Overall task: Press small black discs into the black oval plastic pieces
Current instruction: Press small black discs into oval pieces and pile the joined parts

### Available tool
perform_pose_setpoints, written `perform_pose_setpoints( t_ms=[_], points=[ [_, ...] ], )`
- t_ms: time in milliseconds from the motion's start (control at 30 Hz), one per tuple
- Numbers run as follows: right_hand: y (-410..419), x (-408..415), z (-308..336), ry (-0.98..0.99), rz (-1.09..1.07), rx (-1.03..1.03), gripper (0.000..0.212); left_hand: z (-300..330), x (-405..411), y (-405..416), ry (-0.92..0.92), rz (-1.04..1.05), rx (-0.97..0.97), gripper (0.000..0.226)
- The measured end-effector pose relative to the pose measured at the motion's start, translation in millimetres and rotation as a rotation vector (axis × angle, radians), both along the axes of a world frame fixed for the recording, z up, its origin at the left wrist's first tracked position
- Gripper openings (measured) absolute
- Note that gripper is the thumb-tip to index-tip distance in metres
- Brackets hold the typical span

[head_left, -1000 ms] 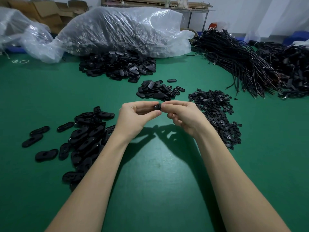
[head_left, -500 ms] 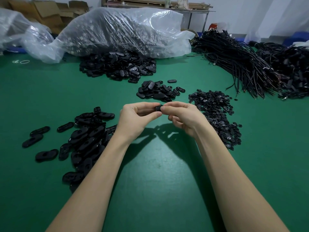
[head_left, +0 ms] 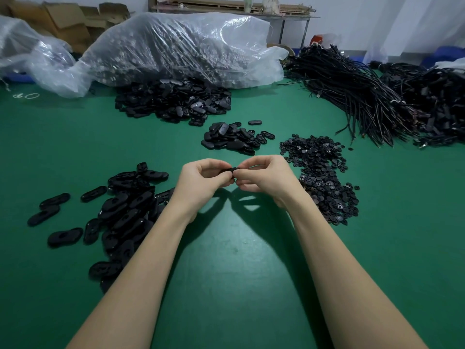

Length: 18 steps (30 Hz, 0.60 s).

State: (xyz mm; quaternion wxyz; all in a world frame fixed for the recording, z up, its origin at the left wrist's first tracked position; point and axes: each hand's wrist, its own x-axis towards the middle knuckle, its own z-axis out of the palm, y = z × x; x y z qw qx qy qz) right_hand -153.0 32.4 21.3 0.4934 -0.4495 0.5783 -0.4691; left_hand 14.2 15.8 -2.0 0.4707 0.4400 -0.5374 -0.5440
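Above the middle of the green table point(head_left: 226, 260), the left hand point(head_left: 201, 182) and right hand point(head_left: 266, 180) both pinched one black oval piece point(head_left: 232, 169), each grip closed on it.

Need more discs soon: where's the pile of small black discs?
Head view, right side: disc pile on the green table, beside the right hand.

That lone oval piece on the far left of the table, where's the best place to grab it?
Pinch the lone oval piece across its narrow waist, coming from above. It lies flat and apart from the pile, so its long sides look free for thumb and finger.
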Motion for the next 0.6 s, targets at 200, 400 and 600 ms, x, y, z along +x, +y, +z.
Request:
perform_pose_setpoints(
  t_ms=[200,400,600],
  points=[
    [-1.6,0.8,-5.6,0.108,0.009,-0.033,0.010,0.9,1.3,1.2,0.004,-0.016,0.031,0.013],
    [-4.6,1.3,-12.7,0.098,0.000,-0.031,0.012,-1.2,-0.5,1.1,-0.032,-0.001,0.016,0.015],
    [-6.0,5.2,-18.2,0.116,-0.028,-0.050,0.014,-6.3,-6.4,0.3,-0.107,0.047,-0.019,0.018]
  ],
)
